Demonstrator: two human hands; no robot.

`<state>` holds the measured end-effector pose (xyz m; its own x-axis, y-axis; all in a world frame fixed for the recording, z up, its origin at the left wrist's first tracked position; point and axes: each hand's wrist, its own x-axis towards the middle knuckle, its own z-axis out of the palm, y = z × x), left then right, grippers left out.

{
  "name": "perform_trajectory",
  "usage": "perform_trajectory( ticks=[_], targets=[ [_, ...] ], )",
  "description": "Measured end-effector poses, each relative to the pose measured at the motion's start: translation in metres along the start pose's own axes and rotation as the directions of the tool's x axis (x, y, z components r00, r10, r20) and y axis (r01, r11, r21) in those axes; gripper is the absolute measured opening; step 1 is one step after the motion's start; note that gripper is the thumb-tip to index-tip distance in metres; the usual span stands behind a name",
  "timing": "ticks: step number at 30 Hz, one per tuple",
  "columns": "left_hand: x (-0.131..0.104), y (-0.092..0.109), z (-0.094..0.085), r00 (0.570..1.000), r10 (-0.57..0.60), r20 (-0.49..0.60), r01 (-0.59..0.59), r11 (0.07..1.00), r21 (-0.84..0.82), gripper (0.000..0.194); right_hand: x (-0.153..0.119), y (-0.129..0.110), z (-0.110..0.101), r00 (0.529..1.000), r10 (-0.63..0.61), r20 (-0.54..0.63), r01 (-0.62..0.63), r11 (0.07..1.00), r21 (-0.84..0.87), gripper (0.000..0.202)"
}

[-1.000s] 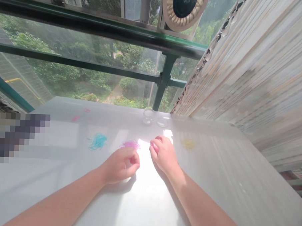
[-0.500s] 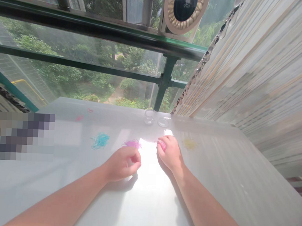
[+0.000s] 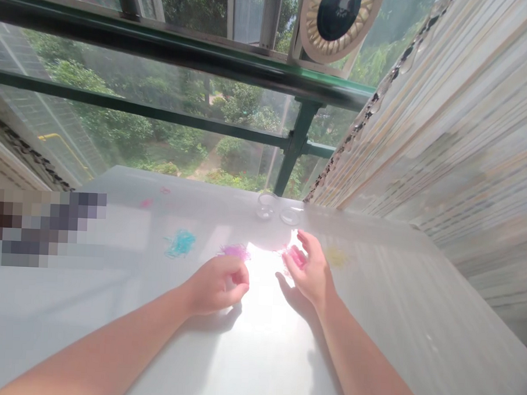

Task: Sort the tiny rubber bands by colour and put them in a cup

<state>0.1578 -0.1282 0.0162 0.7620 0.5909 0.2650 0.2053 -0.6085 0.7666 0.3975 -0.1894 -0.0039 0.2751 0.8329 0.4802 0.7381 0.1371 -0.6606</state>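
My left hand [image 3: 220, 283] rests on the white table with its fingers curled, thumb and forefinger nearly meeting; anything between them is too small to name. Just behind it lies a pile of purple-pink shreds [image 3: 235, 252]. My right hand [image 3: 311, 266] has its fingers apart over a pink pile [image 3: 296, 256], partly covered by the hand. A turquoise pile [image 3: 180, 243] sits to the left, and a pale yellow pile [image 3: 337, 257] is right of my right hand. Clear round containers [image 3: 265, 211] and a clear round piece [image 3: 290, 216] stand at the back.
Small pink bits [image 3: 147, 203] lie at the back left of the white table [image 3: 256, 360]. Behind the table are a window and a green railing [image 3: 184, 115]. A striped curtain [image 3: 458, 142] hangs on the right. Strong sunlight washes out the table's middle.
My right hand has opened its fingers and lifted slightly over the pink pile. My left hand keeps its curled pose. The view has shifted a little.
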Motion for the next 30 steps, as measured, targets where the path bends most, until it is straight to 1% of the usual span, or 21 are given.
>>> perform_trajectory(
  ticks=[3, 5, 7, 8, 10, 12, 13, 14, 17, 19, 21, 24, 25, 27, 28, 30],
  targets=[
    [0.000, 0.000, 0.000, 1.000, -0.004, 0.005, 0.004, 1.000, -0.002, 0.010, 0.003, 0.001, -0.007, 0.982, 0.118, -0.144, -0.099, 0.986, 0.136, 0.032],
    [0.000, 0.000, -0.001, 1.000, -0.003, 0.008, 0.003, 1.000, -0.001, 0.010, 0.006, 0.001, -0.012, 0.947, 0.196, -0.256, -0.145, 0.968, 0.204, 0.025],
    [0.000, 0.000, -0.001, 1.000, -0.002, 0.007, 0.002, 1.000, -0.001, 0.010, 0.009, 0.002, -0.016, 0.902, 0.267, -0.340, -0.181, 0.947, 0.265, 0.018],
    [0.000, 0.000, -0.001, 1.000, -0.002, 0.006, 0.002, 1.000, -0.002, 0.010, 0.010, 0.003, -0.017, 0.878, 0.302, -0.371, -0.198, 0.935, 0.294, 0.016],
    [0.000, 0.000, -0.001, 1.000, -0.002, 0.001, 0.002, 1.000, -0.003, 0.010, 0.012, 0.005, -0.019, 0.834, 0.367, -0.413, -0.240, 0.914, 0.327, 0.019],
    [0.001, 0.000, -0.001, 1.000, 0.006, -0.004, -0.006, 1.000, -0.003, 0.010, 0.013, 0.008, -0.021, 0.809, 0.414, -0.418, -0.289, 0.898, 0.331, 0.025],
    [0.001, -0.001, -0.001, 1.000, 0.012, -0.007, -0.012, 1.000, -0.004, 0.010, 0.013, 0.010, -0.021, 0.805, 0.429, -0.409, -0.303, 0.891, 0.337, 0.029],
    [0.001, -0.001, -0.001, 1.000, 0.017, -0.009, -0.017, 1.000, -0.007, 0.010, 0.012, 0.011, -0.021, 0.810, 0.434, -0.393, -0.304, 0.886, 0.351, 0.034],
    [0.002, -0.002, -0.002, 1.000, 0.018, -0.012, -0.019, 1.000, -0.023, 0.010, 0.010, 0.014, -0.019, 0.852, 0.402, -0.335, -0.267, 0.884, 0.383, 0.044],
    [0.002, -0.002, -0.003, 1.000, 0.006, -0.022, -0.006, 1.000, -0.029, 0.010, 0.008, 0.012, -0.018, 0.882, 0.360, -0.303, -0.255, 0.906, 0.337, 0.045],
    [0.002, -0.002, -0.003, 0.999, -0.005, -0.049, 0.004, 1.000, -0.027, 0.009, 0.005, 0.008, -0.017, 0.902, 0.330, -0.280, -0.255, 0.928, 0.271, 0.044],
    [0.002, -0.001, -0.002, 0.992, 0.011, -0.122, -0.015, 1.000, -0.026, 0.008, -0.002, -0.001, -0.014, 0.924, 0.293, -0.246, -0.249, 0.949, 0.195, 0.044],
    [0.002, -0.002, -0.002, 0.988, 0.022, -0.150, -0.027, 0.999, -0.029, 0.008, -0.005, -0.003, -0.013, 0.945, 0.272, -0.183, -0.242, 0.956, 0.168, 0.041],
    [0.004, -0.006, -0.004, 0.978, 0.030, -0.205, -0.033, 0.999, -0.009, 0.007, -0.010, -0.007, -0.008, 0.967, 0.231, -0.106, -0.217, 0.967, 0.135, 0.039],
    [0.004, -0.008, -0.007, 0.971, 0.015, -0.240, -0.011, 1.000, 0.017, 0.007, -0.012, -0.009, -0.005, 0.972, 0.213, -0.097, -0.199, 0.971, 0.136, 0.037],
    [0.006, -0.013, -0.015, 0.951, -0.023, -0.307, 0.049, 0.996, 0.078, 0.008, -0.017, -0.015, 0.001, 0.988, 0.152, -0.036, -0.143, 0.973, 0.179, 0.037]
  ],
)
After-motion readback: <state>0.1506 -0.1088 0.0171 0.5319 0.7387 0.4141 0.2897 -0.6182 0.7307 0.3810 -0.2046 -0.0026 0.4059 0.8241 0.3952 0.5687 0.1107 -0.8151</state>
